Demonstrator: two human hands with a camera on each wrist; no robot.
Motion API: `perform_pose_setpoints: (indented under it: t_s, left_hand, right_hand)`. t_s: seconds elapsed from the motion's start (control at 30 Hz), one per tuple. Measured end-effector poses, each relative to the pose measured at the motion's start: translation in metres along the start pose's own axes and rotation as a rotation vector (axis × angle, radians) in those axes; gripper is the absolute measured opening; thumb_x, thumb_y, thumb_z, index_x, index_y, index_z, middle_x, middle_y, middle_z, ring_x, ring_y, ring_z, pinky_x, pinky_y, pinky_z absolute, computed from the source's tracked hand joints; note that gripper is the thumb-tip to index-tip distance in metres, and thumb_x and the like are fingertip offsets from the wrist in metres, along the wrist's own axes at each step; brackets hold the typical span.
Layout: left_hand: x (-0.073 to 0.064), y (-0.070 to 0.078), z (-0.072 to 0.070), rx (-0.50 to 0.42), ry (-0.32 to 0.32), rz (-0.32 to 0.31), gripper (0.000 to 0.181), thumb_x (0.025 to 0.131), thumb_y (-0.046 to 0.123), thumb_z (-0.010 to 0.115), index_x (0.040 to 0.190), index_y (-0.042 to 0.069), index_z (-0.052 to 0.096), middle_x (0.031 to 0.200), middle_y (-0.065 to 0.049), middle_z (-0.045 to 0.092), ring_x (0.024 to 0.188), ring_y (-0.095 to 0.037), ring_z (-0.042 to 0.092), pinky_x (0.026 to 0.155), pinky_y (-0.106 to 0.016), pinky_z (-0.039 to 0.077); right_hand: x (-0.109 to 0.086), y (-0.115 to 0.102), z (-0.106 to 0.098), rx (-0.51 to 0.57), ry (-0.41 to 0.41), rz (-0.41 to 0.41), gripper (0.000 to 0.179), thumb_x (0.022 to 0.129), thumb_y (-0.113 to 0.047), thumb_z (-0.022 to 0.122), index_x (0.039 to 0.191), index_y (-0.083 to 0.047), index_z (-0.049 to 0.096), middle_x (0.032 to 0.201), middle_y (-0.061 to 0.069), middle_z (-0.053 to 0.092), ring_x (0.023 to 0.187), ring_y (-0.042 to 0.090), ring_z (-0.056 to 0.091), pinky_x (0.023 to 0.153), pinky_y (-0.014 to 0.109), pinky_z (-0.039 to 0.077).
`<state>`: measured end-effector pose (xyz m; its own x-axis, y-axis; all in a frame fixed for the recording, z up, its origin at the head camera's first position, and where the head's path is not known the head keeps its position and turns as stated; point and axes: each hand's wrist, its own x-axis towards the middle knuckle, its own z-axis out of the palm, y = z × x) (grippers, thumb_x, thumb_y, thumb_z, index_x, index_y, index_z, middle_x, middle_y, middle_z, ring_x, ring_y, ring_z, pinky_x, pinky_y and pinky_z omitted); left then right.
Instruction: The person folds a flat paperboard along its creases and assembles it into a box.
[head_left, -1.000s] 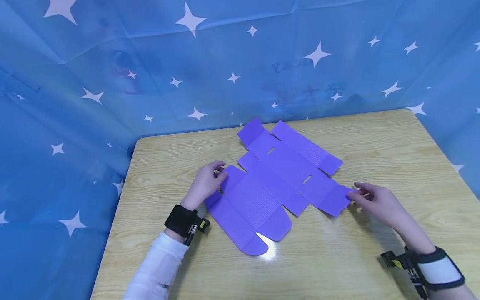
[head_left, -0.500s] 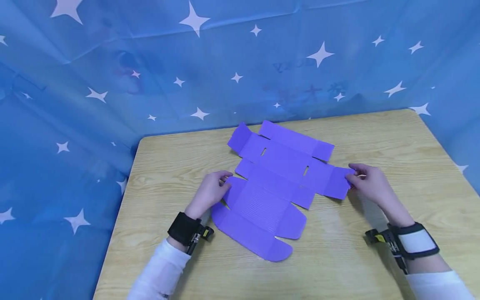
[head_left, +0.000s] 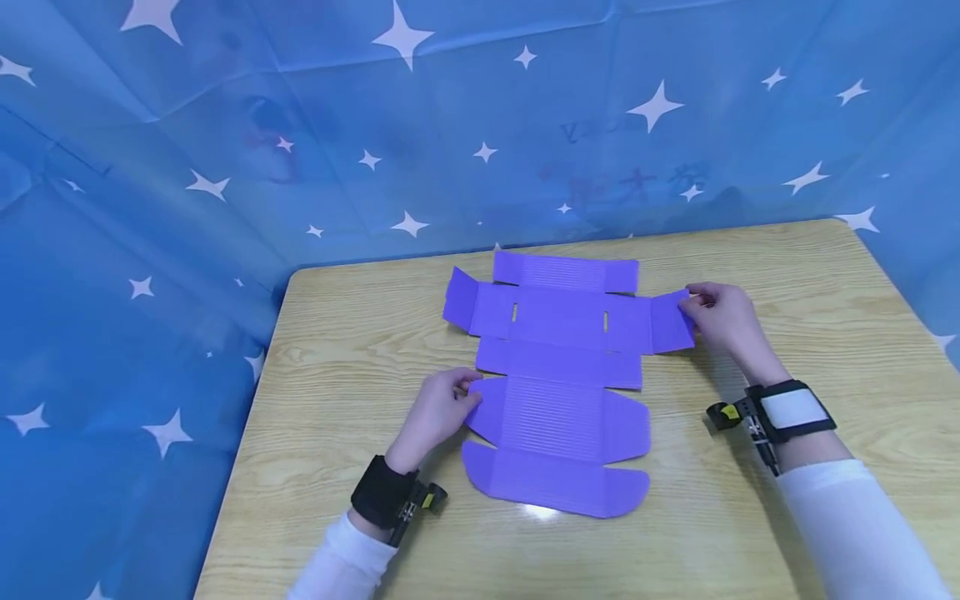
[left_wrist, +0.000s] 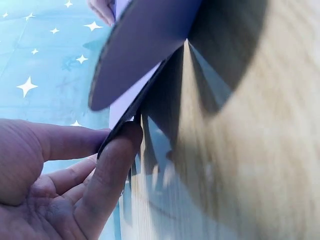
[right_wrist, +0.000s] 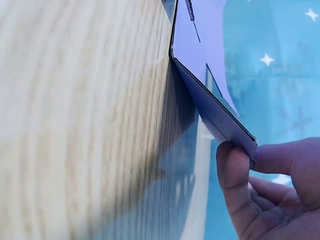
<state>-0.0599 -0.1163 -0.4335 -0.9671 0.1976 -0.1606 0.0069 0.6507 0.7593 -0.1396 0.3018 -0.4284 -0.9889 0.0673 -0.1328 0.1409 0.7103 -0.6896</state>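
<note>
An unfolded purple cardboard box blank [head_left: 558,321] lies on the wooden table, its long axis running from the back edge toward the front. Between thumb and fingers, my left hand [head_left: 438,408] pinches a rounded side flap at the blank's lower left; the left wrist view shows the flap's edge between thumb and finger [left_wrist: 112,170]. At the far right, my right hand [head_left: 723,317] pinches the outer end of the square side flap [right_wrist: 215,110], which is bent up off the table in the right wrist view. The opposite square flap [head_left: 460,300] also tilts upward, untouched.
The wood-grain table [head_left: 345,350] extends on all sides of the blank. Behind it and at the left hangs a blue cloth [head_left: 450,100] with white stars. Each wrist wears a strap with a small camera, such as the left one [head_left: 390,492].
The blank has turned counterclockwise and now lies nearly square to the table. My right hand has moved toward the back with its flap; my left hand has come slightly nearer and to the right.
</note>
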Motion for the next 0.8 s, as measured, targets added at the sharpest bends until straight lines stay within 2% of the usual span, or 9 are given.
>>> perform_pose_setpoints:
  t_s: [0.13,0.27,0.37,0.4,0.47,0.6,0.63,0.8]
  left_hand:
    - [-0.002,-0.001,0.003,0.008,0.003,0.013,0.028,0.094,0.004,0.070,0.120,-0.004,0.074,0.096,-0.015,0.075,0.070,-0.010,0.059,0.066,-0.021,0.050]
    - [-0.001,-0.001,0.001,0.031,0.064,0.040,0.027,0.096,0.009,0.069,0.120,-0.003,0.075,0.101,-0.016,0.078,0.080,-0.019,0.071,0.073,-0.029,0.058]
    - [0.002,0.003,0.000,0.087,0.127,0.092,0.031,0.098,0.013,0.069,0.125,-0.002,0.072,0.113,-0.018,0.077,0.093,-0.028,0.076,0.083,-0.042,0.063]
    - [0.007,-0.005,0.002,0.107,0.143,0.136,0.034,0.101,0.020,0.068,0.129,0.000,0.071,0.119,-0.016,0.077,0.100,-0.028,0.077,0.089,-0.043,0.063]
    - [0.011,-0.001,0.004,0.169,0.147,0.188,0.039,0.101,0.021,0.068,0.134,0.001,0.068,0.127,-0.017,0.074,0.112,-0.031,0.075,0.096,-0.048,0.061]
    - [0.022,0.004,0.010,0.264,0.089,0.251,0.044,0.101,0.023,0.069,0.140,0.002,0.064,0.139,-0.020,0.068,0.131,-0.036,0.066,0.110,-0.051,0.056]
    - [0.021,0.015,0.010,0.296,0.063,0.238,0.044,0.099,0.018,0.071,0.139,0.000,0.065,0.141,-0.023,0.066,0.132,-0.040,0.064,0.110,-0.055,0.055]
    - [0.029,0.015,0.017,0.420,-0.017,0.247,0.043,0.099,0.020,0.073,0.139,0.003,0.067,0.150,-0.024,0.060,0.143,-0.043,0.056,0.118,-0.054,0.050]
  right_hand:
    - [0.006,0.001,0.001,-0.002,0.019,-0.008,0.051,0.107,-0.020,0.054,0.140,0.018,0.055,0.114,0.036,0.066,0.064,-0.007,0.055,0.056,0.016,0.050]
    - [0.002,0.003,0.001,-0.001,0.021,0.003,0.055,0.108,-0.027,0.054,0.141,0.018,0.055,0.116,0.035,0.066,0.068,-0.007,0.053,0.057,0.015,0.049]
    - [-0.010,0.006,0.001,0.012,0.010,0.021,0.059,0.109,-0.032,0.053,0.143,0.016,0.053,0.117,0.034,0.067,0.069,-0.009,0.054,0.059,0.015,0.050]
    - [-0.014,0.007,0.001,0.020,0.007,0.025,0.060,0.109,-0.032,0.052,0.143,0.016,0.053,0.118,0.034,0.067,0.068,-0.009,0.056,0.059,0.015,0.051]
    - [-0.022,0.008,0.002,0.040,0.008,0.029,0.060,0.109,-0.032,0.053,0.144,0.016,0.053,0.117,0.033,0.068,0.067,-0.010,0.058,0.059,0.015,0.052]
    - [-0.034,0.009,0.006,0.080,0.014,0.027,0.058,0.108,-0.030,0.054,0.143,0.016,0.054,0.117,0.033,0.069,0.069,-0.011,0.060,0.061,0.014,0.056]
    - [-0.035,0.009,0.007,0.091,0.013,0.027,0.057,0.108,-0.029,0.055,0.143,0.016,0.054,0.117,0.033,0.069,0.070,-0.012,0.060,0.062,0.013,0.057]
    - [-0.035,0.009,0.008,0.113,-0.002,0.036,0.053,0.109,-0.024,0.053,0.144,0.016,0.053,0.118,0.034,0.067,0.069,-0.010,0.063,0.063,0.015,0.060]
